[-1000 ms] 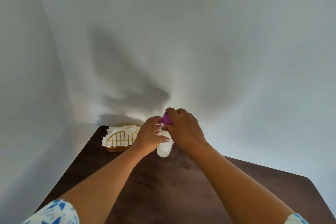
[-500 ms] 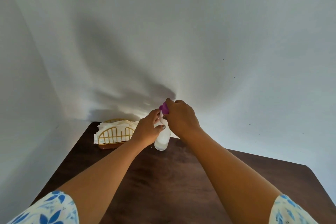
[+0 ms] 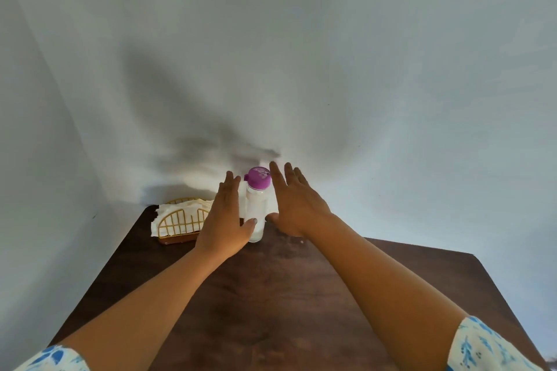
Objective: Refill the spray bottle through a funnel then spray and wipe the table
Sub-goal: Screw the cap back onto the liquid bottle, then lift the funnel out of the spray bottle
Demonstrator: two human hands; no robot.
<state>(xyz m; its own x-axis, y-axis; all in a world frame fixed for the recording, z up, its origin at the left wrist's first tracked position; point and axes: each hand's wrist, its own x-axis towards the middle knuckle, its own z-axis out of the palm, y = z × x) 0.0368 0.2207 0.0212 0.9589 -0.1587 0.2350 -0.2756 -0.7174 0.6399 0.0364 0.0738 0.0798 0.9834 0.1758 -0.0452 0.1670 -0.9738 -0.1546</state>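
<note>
A clear plastic bottle [image 3: 256, 208] with a purple cap [image 3: 258, 177] stands upright at the far edge of the dark wooden table [image 3: 271, 304]. My left hand [image 3: 224, 220] is just left of it with straight fingers, its thumb near the bottle's lower part. To the right of the bottle is my right hand [image 3: 294, 205], fingers spread and straight. Neither hand grips the bottle. No funnel or cloth shows in either hand.
A gold wire holder [image 3: 180, 224] filled with white paper napkins [image 3: 184, 211] sits at the table's far left corner. A pale wall rises directly behind the table. The table's right edge runs down at the right of the view.
Both hands have let go of the bottle and its purple cap and opened flat on either side of it. The bottle now stands on its own.
</note>
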